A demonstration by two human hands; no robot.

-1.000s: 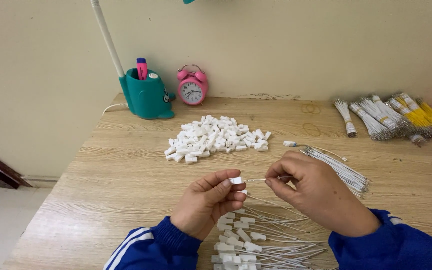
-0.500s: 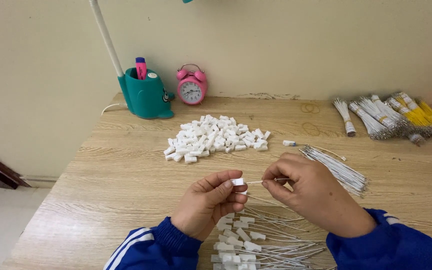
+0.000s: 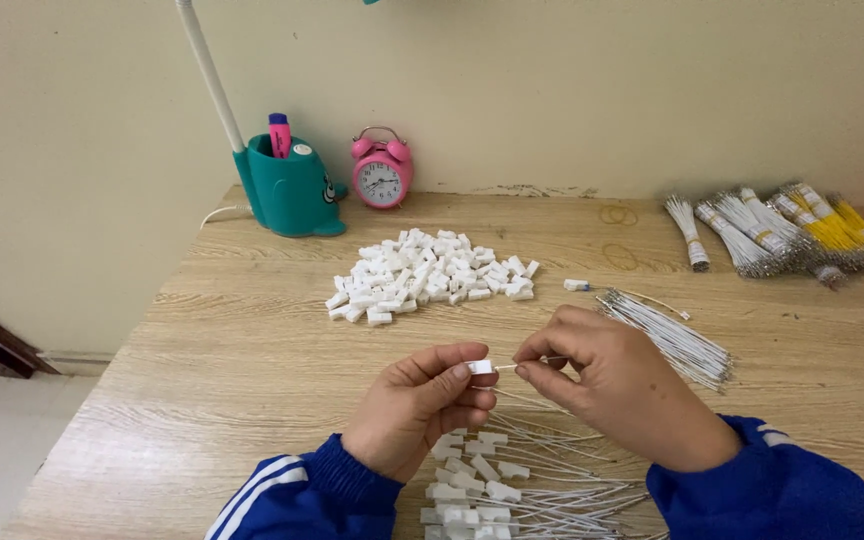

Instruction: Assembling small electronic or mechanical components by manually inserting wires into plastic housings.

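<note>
Hands have closed the gap since a second ago: left hand (image 3: 422, 405) pinches a small white connector (image 3: 480, 367) above the wooden table (image 3: 252, 350), right hand (image 3: 607, 385) at 3 o'clock pinching a thin wire (image 3: 505, 367) whose tip now meets it.

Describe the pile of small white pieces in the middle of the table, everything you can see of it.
The pile of small white pieces lies on the wooden table, in front of the teal lamp base and the pink alarm clock. It is a loose, low heap of many little blocky parts, plastic by their look, lying every which way; a few have strayed to its left edge. One like piece lies apart to its right. Nothing touches the pile; both hands work nearer the camera.
</note>
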